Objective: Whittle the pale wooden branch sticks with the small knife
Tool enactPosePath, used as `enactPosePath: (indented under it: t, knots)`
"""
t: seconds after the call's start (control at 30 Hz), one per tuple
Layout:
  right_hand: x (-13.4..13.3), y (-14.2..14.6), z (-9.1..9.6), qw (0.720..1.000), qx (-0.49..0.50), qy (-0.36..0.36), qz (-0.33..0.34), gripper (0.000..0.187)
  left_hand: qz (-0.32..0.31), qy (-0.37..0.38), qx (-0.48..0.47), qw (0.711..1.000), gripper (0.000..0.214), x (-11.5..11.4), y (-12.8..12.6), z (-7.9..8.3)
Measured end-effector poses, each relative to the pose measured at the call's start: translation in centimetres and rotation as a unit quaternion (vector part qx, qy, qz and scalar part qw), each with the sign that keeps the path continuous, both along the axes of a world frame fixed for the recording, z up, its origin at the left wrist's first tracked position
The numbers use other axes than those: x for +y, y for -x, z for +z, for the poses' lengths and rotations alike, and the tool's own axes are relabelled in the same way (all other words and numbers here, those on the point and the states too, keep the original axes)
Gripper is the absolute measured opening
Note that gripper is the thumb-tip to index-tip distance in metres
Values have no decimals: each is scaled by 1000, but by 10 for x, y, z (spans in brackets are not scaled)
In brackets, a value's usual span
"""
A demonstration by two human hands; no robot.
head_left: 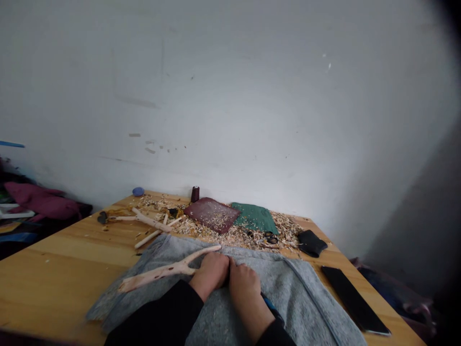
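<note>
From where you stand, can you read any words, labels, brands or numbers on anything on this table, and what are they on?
No words, brands or numbers can be read.
The dark thread spool may carry a label, but it is too small to tell.
The black pouch shows nothing legible.

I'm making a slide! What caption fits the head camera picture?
Left hand touches a peeled forked branch on a grey cloth, right hand beside it.

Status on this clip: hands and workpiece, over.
Left hand against forked peeled branch, grip unclear. Right hand beside it on grey cloth. Blue item at right wrist. Nothing over the hands.
</note>
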State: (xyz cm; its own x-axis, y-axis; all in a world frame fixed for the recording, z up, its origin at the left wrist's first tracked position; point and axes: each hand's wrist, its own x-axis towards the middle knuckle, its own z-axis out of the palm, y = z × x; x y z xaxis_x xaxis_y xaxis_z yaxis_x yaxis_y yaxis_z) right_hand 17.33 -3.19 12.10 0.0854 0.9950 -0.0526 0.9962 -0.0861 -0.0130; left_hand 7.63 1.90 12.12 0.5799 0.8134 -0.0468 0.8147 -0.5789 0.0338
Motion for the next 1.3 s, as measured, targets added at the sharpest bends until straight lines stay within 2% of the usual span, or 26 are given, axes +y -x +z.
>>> enactPosePath:
  t: [0.23,0.4,0.57,0.9,1.0,1.17,1.3]
  knots:
    - [3,7,-4,1000,-4,3,-22,50,5,-11,-1,1000,37,1,-1,-3]
    - [-8,-6,-5,1000,6,9,1,63,21,-20,3,1000,36,4,-2,-8]
    - [-20,-14,-8,1000,-7,0,3,68,26,-20,1,999,33,4,-1,-10]
    - [1,4,-9,999,-14,8,-31,55,16,-26,-4,1000,39,2,1,-15]
    - [0,-6,-8,1000,4,1,-17,60,12,-28,-9,999,38,0,4,-16]
    - [-7,-41,-9,999,47,-3,15,72,28,-31,-28,999,40,1,9,-18]
    - [-8,-55,-15,993,115,-27,17,69,30,-26,-43,998,39,0,11,-18]
